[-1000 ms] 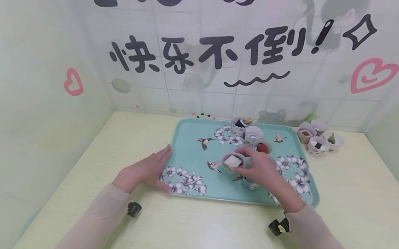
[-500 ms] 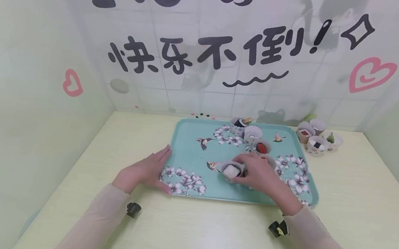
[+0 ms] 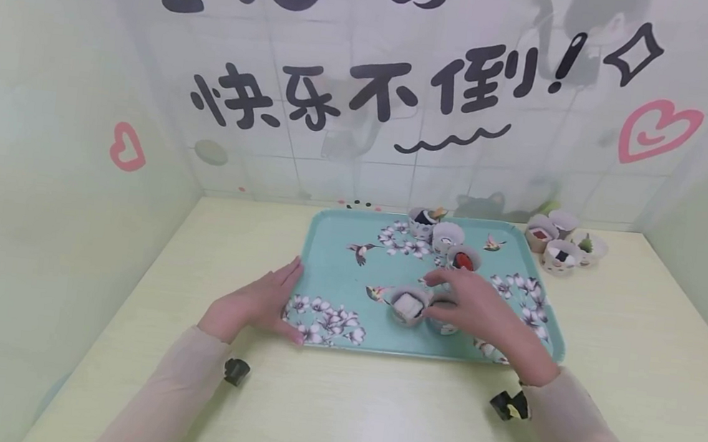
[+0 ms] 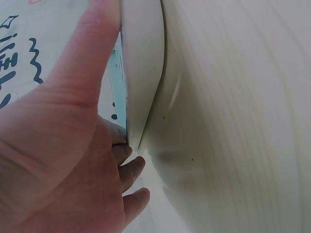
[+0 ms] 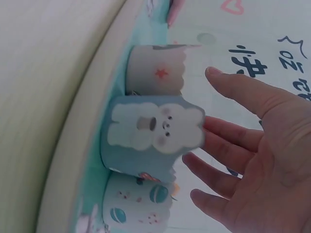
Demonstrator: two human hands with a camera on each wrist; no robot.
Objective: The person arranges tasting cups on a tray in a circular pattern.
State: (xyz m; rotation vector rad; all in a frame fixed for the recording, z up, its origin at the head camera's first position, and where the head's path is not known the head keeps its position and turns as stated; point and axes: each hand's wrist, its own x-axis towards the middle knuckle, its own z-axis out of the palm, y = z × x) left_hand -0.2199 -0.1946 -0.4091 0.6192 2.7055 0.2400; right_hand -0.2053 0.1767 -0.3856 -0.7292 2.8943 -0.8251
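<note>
A pale paper cup (image 3: 407, 322) with a white block in it stands on the turquoise flowered tray (image 3: 333, 265). My right hand (image 3: 479, 308) hovers just right of this cup, fingers spread and holding nothing. Partly under that hand is a blue paper cup (image 5: 153, 128) with a white bear printed on it. In the right wrist view it stands between a grey cup (image 5: 153, 70) with a red star and a cup (image 5: 138, 204) with blue balls. My left hand (image 3: 258, 301) rests at the tray's front left corner, thumb along the front rim and fingers at the left side.
Toward the back of the tray stand a cup (image 3: 463, 258) with a red piece, a white cup (image 3: 447, 238) and a cup (image 3: 421, 222) with a dark piece. Several more cups (image 3: 560, 257) cluster on the table (image 3: 334, 406) beyond the tray's right edge. A printed wall stands behind.
My right hand has lowered the cup with the white block onto the tray, let go of it and drawn back to the right. The left hand has stayed in place.
</note>
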